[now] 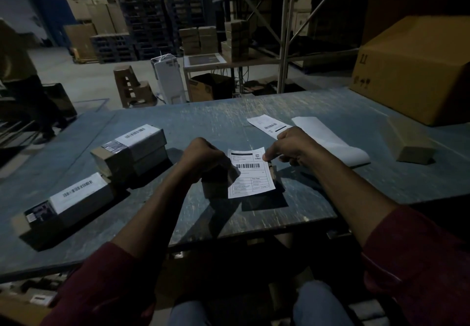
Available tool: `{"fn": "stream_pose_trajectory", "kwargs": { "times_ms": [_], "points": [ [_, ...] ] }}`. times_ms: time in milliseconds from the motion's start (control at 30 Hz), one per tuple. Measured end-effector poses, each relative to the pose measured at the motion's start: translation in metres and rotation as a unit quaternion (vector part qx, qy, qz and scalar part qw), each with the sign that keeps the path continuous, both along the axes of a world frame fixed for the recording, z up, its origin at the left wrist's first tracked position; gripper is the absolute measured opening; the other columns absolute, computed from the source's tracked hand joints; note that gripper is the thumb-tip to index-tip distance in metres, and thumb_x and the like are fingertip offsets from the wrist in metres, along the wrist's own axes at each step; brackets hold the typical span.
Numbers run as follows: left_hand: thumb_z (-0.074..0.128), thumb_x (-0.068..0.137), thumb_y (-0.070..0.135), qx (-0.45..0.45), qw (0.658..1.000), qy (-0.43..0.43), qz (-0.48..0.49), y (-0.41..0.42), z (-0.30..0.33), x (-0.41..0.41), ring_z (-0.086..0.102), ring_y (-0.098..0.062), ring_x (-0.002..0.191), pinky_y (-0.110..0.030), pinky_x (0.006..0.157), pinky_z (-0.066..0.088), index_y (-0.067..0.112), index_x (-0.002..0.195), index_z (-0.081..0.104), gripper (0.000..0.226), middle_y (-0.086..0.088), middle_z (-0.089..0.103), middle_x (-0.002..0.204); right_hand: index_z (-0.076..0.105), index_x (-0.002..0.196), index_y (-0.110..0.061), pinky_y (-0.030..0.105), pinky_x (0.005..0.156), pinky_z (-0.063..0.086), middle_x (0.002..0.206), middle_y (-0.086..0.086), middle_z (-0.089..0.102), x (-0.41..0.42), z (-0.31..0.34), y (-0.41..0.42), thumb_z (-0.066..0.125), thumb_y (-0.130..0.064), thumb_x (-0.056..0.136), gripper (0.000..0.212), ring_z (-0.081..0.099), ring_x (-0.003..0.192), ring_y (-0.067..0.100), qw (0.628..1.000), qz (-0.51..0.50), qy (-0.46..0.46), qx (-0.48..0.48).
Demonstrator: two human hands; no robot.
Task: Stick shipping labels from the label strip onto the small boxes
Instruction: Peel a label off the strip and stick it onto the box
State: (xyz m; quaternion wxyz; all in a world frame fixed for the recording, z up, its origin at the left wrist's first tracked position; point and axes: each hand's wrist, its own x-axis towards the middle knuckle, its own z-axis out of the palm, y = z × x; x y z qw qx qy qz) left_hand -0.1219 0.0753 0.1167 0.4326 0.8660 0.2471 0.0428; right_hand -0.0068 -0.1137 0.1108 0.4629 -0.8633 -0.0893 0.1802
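1. The table (229,122) is a flat grey-blue board, its paint scuffed and scratched pale in streaks; the light is dim.
2. The left hand (203,159) is curled tight around a small brown cardboard box (216,186) at mid-table; the fingers cover most of its top, so only the lower, blunt-cornered end shows.
3. A white rectangular shipping label (250,173), matte paper printed with a barcode and ruled boxes, lies over the right part of that box; its lower edge overhangs and casts a hard shadow.
4. The right hand (295,145) pinches the label's upper right edge between thumb and forefinger, the other fingers loosely bent.
5. The label strip (328,137) is a long smooth white band lying flat behind the right hand, its near end curled up; a printed label piece (269,125) lies just beside it to the left.
6. Two labelled boxes (132,147) are stacked at left; another labelled box (66,203) lies nearer the table edge; all are oblong cardboard with white barcode stickers on top.
7. One plain small box (407,140) sits at right, near a large corrugated carton (412,66).
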Motion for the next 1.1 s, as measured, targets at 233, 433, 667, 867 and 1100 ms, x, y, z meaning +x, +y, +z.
{"fn": "stream_pose_trajectory", "kwargs": {
  "times_ms": [233,433,667,867,1100],
  "points": [
    [0.078,0.087,0.009,0.030,0.999,0.007,-0.009,0.004,-0.006,0.009,0.051,-0.013,0.058,-0.022,0.050,0.036,0.010,0.064,0.064,0.027,-0.001,0.056,0.062,0.061,0.125,0.006,0.031,0.060,0.035,0.085,0.013,0.066,-0.002,-0.002,-0.001,0.093,-0.004,0.066,0.068,0.055,0.080,0.024,1.000,-0.006,-0.009,0.005],
    [0.082,0.084,0.011,0.060,0.998,0.018,-0.001,0.010,-0.009,0.012,0.058,-0.018,0.065,-0.027,0.057,0.043,0.004,0.079,0.071,0.015,-0.003,0.059,0.068,0.055,0.135,-0.001,0.031,0.059,0.037,0.091,0.012,0.064,0.000,-0.004,-0.003,0.096,-0.008,0.067,0.079,0.054,0.075,0.020,1.000,-0.005,-0.018,-0.007],
    [0.077,0.086,0.055,0.250,0.961,-0.030,-0.116,0.006,-0.018,0.003,0.042,-0.035,0.138,-0.052,0.115,0.036,0.039,0.139,0.062,0.057,-0.009,0.055,0.146,0.050,0.141,-0.014,0.048,0.092,0.061,0.128,0.015,0.063,0.011,-0.022,-0.002,0.096,-0.016,0.072,0.083,0.069,0.103,0.028,0.998,-0.020,0.012,0.056],
    [0.042,0.106,0.055,0.253,0.951,0.006,-0.176,-0.003,-0.029,-0.010,0.014,-0.018,0.146,-0.039,0.113,0.013,0.028,0.141,0.064,0.049,-0.011,0.042,0.159,0.048,0.132,-0.017,0.042,0.070,0.053,0.109,0.014,0.075,0.010,-0.041,-0.002,0.089,-0.022,0.081,0.066,0.073,0.093,0.029,0.996,-0.022,0.050,0.076],
    [0.030,0.087,0.091,0.117,0.987,-0.077,-0.079,0.033,-0.067,-0.010,0.059,-0.029,0.129,-0.039,0.104,0.042,0.026,0.133,0.068,0.088,-0.007,0.072,0.128,0.068,0.101,-0.018,0.042,0.077,0.054,0.103,0.014,0.079,0.014,-0.057,-0.012,0.081,-0.027,0.088,0.020,0.068,0.088,0.031,0.987,0.025,0.079,0.138]
  ]
}}
